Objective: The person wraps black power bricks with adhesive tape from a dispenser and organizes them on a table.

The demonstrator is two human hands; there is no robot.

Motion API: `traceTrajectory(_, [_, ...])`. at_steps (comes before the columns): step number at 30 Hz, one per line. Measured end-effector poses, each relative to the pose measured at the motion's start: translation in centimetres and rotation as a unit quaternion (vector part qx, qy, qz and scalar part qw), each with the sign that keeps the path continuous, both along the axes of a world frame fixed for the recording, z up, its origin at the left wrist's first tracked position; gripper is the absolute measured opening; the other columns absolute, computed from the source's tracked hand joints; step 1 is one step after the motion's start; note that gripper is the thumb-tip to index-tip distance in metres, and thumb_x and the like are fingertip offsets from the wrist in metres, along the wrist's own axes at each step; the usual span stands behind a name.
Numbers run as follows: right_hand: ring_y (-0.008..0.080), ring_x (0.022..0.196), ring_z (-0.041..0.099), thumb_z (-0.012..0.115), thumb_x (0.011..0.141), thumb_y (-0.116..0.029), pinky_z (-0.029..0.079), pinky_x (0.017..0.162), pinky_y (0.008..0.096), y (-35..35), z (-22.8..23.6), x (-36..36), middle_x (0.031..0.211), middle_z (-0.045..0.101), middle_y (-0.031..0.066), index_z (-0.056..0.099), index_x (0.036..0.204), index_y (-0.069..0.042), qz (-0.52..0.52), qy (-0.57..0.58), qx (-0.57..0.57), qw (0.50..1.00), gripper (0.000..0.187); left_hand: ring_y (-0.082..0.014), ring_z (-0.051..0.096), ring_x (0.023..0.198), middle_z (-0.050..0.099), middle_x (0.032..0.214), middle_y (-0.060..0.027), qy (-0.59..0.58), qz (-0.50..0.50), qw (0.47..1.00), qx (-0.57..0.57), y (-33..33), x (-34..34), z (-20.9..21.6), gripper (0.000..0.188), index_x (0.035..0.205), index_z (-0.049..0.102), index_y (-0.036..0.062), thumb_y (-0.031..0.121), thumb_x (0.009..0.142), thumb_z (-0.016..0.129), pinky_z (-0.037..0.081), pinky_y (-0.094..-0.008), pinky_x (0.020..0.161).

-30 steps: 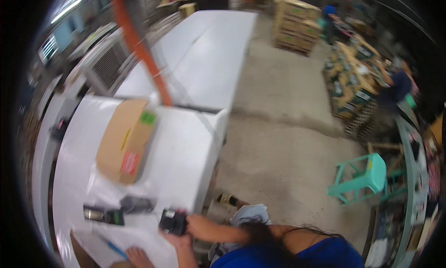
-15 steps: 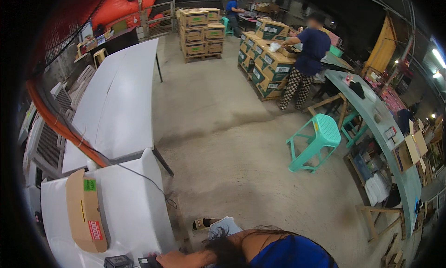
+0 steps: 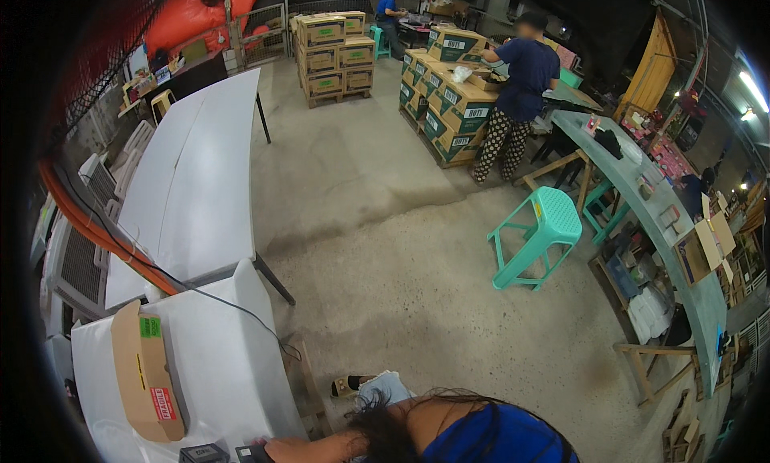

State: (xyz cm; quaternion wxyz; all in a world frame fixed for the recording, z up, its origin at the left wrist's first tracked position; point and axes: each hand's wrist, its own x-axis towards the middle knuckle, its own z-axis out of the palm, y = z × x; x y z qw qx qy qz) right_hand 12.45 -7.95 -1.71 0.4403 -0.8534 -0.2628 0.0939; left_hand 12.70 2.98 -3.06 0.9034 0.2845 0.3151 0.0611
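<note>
At the bottom edge, my right hand (image 3: pixel 282 449) reaches left from my blue-sleeved shoulder (image 3: pixel 497 439) across the corner of a white-covered table (image 3: pixel 233 367). Its fingers are closed at the right side of a small black box (image 3: pixel 253 453) with a pale label; the lower part is cut off by the frame. Just left of it sits a second black box (image 3: pixel 204 453). Farther left on that table lies a long, flat brown carton (image 3: pixel 144 375) with green and red labels. My left hand is out of view.
A long white table (image 3: pixel 192 174) extends ahead. A green stool (image 3: pixel 553 214) stands on the floor. Stacked cartons (image 3: pixel 457 102) sit beside a person in patterned trousers (image 3: pixel 521 86); another person (image 3: pixel 389 14) sits farther back. A cluttered counter (image 3: pixel 642 198) curves along the right. An orange pipe (image 3: pixel 104 238) and cable cross the left.
The view has shifted slightly, moving most of the room a little left. The person by the cartons has moved an arm. My right hand stays at the black box.
</note>
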Motion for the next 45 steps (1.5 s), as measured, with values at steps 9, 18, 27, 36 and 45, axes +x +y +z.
traceTrajectory(9, [0.0362, 0.075, 0.063, 0.051, 0.077, -0.011, 0.051, 0.066, 0.0452, 0.5, -0.2, -0.4, 0.078, 0.062, 0.0203, 0.061, 0.078, 0.003, 0.012, -0.006, 0.005, 1.0, 0.017, -0.0348, 0.06, 0.095, 0.062, 0.106, -0.0197, 0.002, 0.011, 1.0, 0.001, 0.5, -0.3, -0.4, 0.057, 0.114, 0.057, 0.0003, 0.042, 0.082, 0.035, 0.048, -0.0493, 0.088])
traceTrajectory(18, [0.0332, 0.076, 0.061, 0.053, 0.079, -0.013, 0.05, 0.066, 0.0425, 0.5, -1.4, -0.6, 0.079, 0.061, 0.0177, 0.061, 0.079, 0.001, 0.041, -0.023, -0.008, 0.999, 0.017, -0.0334, 0.06, 0.096, 0.062, 0.107, -0.0189, -0.005, 0.027, 1.0, -0.012, 1.6, -1.3, -0.4, 0.058, 0.114, 0.057, 0.0001, 0.043, 0.082, 0.034, 0.049, -0.047, 0.088])
traceTrajectory(27, [0.0369, 0.08, 0.06, 0.056, 0.083, -0.015, 0.047, 0.07, 0.0438, -0.3, -1.0, 0.1, 0.082, 0.06, 0.0209, 0.058, 0.086, 0.003, 0.027, 0.121, 0.092, 0.988, 0.018, -0.0321, 0.06, 0.098, 0.062, 0.108, -0.0183, -0.01, 0.046, 0.998, -0.034, 2.7, -2.7, -0.7, 0.06, 0.116, 0.057, -0.0003, 0.043, 0.081, 0.033, 0.049, -0.0449, 0.088])
traceTrajectory(36, [0.0318, 0.084, 0.059, 0.067, 0.068, 0.001, 0.047, 0.07, 0.041, -1.2, -0.7, 0.5, 0.086, 0.057, 0.0155, 0.056, 0.101, -0.002, -0.034, 0.208, 0.222, 0.952, 0.035, -0.0335, 0.059, 0.102, 0.061, 0.11, -0.0184, -0.018, 0.03, 0.997, -0.072, 3.3, -2.8, -1.0, 0.061, 0.115, 0.057, -0.0011, 0.044, 0.079, 0.036, 0.049, -0.0462, 0.088])
traceTrajectory(45, [0.035, 0.105, 0.051, 0.064, 0.075, -0.001, 0.044, 0.087, 0.0388, -2.7, 3.1, 1.6, 0.112, 0.045, 0.019, 0.035, 0.133, 0.0, 0.096, 0.163, 0.118, 0.975, 0.065, -0.033, 0.058, 0.104, 0.061, 0.111, -0.0181, 0.008, 0.028, 0.996, -0.081, 2.6, -2.8, 0.3, 0.059, 0.112, 0.058, -0.0004, 0.043, 0.08, 0.035, 0.048, -0.0456, 0.09])
